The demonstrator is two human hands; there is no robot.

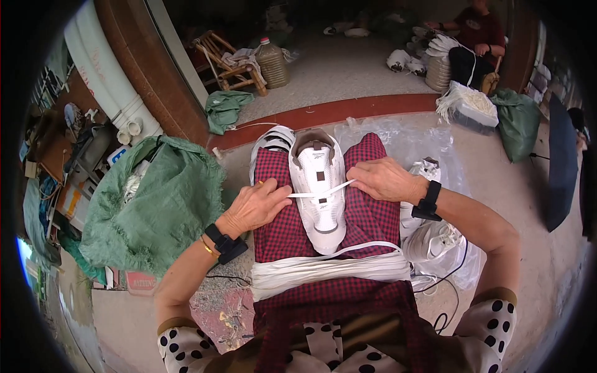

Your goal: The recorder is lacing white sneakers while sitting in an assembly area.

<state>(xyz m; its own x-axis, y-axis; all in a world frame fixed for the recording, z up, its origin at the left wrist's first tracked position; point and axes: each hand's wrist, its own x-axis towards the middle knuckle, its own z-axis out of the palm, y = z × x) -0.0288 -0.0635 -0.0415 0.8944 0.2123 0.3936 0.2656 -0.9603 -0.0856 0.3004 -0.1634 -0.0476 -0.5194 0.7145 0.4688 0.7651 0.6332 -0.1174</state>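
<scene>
Dotted clothing [323,340] adjoins checked cloth [273,236] — seemingly propping the shoe [324,219], freeing left hand [257,205] and right hand [388,179], fingers pinching white lace [339,187].

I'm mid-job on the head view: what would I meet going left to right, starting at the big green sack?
Big green sack → left hand → white shoe on the lap → right hand → smaller green sack.

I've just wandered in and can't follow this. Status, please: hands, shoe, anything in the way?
Left hand and right hand each pinching white lace. Shoe on checked cloth, upper facing up. Lace bundle near toe, clear of both hands.
</scene>
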